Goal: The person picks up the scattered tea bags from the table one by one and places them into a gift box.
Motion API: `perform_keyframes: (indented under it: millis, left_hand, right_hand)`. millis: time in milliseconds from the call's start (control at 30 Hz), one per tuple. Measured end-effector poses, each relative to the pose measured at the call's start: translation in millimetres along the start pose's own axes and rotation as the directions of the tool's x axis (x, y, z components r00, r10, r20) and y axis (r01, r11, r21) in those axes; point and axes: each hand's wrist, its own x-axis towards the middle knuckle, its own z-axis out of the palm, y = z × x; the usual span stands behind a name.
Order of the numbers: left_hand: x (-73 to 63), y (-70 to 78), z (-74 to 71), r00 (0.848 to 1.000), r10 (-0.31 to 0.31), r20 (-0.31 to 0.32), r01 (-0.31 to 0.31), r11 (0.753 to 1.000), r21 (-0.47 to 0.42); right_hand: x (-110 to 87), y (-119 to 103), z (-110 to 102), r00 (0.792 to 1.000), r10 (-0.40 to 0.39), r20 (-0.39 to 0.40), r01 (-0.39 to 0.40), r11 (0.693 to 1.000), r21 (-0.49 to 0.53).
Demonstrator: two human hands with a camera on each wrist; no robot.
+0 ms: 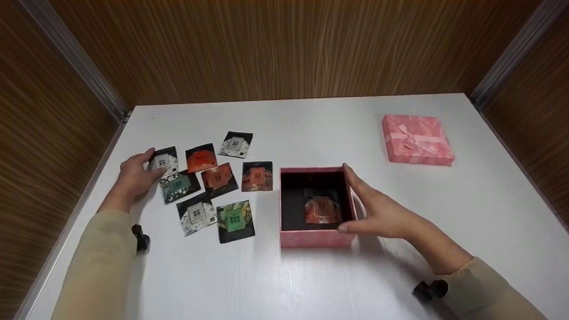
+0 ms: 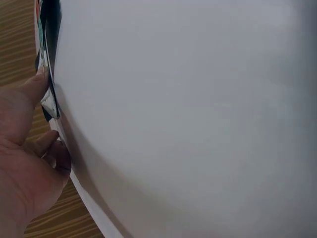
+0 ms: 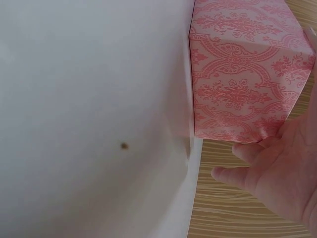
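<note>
On the left of the table in the head view, my left hand (image 1: 134, 175) pinches a white-and-black tea sachet (image 1: 162, 161), its thumb at the near side and a finger at the upper left edge. The left wrist view shows the sachet (image 2: 51, 105) edge-on between thumb and curled fingers. My right hand (image 1: 384, 215) grips the right side of an uncovered pink box (image 1: 315, 240), thumb at its near corner and fingers at the far one. Inside the black interior lies one red-brown sachet (image 1: 321, 210). Pink patterned wall (image 3: 233, 89) fills part of the right wrist view.
Several sachets spread left of the box, including a dark green one (image 1: 178, 184), an orange one (image 1: 201, 159), a bright green one (image 1: 235, 221) and a brown one (image 1: 257, 177). The pink lid (image 1: 418, 140) with a ribbon bow rests at the back right. Wooden panels (image 1: 284, 53) enclose the table.
</note>
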Motion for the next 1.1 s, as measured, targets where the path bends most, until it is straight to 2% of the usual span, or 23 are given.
perform_keyframes:
  millis: [167,467,600,1100]
  left_hand:
    - [-1.9,1.0,-2.7,0.999,-0.01,0.049,0.01,1.0,0.001]
    - [-8.3,4.4,-6.9,0.998,0.014,0.066,-0.015,1.0,0.017]
    - [-11.8,4.2,-8.5,0.998,0.004,0.071,-0.002,1.0,-0.022]
    - [-33.2,-6.0,-17.2,0.998,-0.051,-0.036,0.047,0.991,-0.123]
  right_hand:
    - [-1.2,0.5,-0.1,1.0,0.002,-0.003,-0.002,1.0,0.001]
    - [-1.2,0.9,0.1,1.0,0.007,0.0,-0.007,1.0,0.011]
    - [-0.7,1.2,0.9,1.0,0.015,0.001,-0.015,1.0,0.014]
    - [1.0,0.7,1.9,1.0,0.01,0.009,-0.01,1.0,0.002]
